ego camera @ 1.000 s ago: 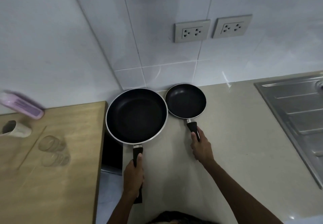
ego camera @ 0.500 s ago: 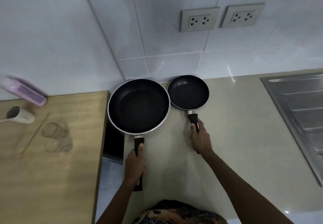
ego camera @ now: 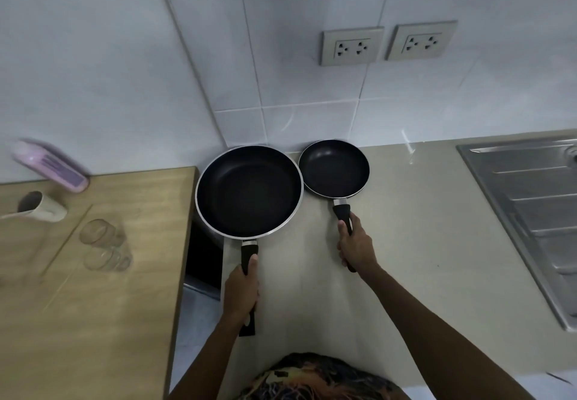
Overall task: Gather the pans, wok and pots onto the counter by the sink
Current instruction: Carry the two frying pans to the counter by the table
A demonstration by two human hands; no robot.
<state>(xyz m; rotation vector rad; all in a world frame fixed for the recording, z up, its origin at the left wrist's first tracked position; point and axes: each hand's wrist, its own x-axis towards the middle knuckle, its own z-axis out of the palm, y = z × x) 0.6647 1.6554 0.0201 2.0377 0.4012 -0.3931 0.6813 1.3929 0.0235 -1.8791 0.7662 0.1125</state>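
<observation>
A large black frying pan (ego camera: 249, 192) sits at the left end of the beige counter (ego camera: 415, 243), its left rim overhanging the gap beside the wooden table. My left hand (ego camera: 241, 293) is wrapped around its black handle. A small black frying pan (ego camera: 334, 168) rests on the counter just right of it, close to the tiled wall, their rims nearly touching. My right hand (ego camera: 356, 248) grips the small pan's handle. The steel sink (ego camera: 530, 209) with its ribbed drainboard lies at the right edge.
A wooden table (ego camera: 93, 274) stands to the left, carrying two clear glasses (ego camera: 104, 245), a tipped beige cup (ego camera: 42, 210) and a pink bottle (ego camera: 51, 165). A dark gap (ego camera: 203, 262) separates table and counter. Two wall sockets (ego camera: 352, 45) sit above the pans.
Both pans have slid slightly toward the back wall with my hands still on their handles. The view has shifted a little.
</observation>
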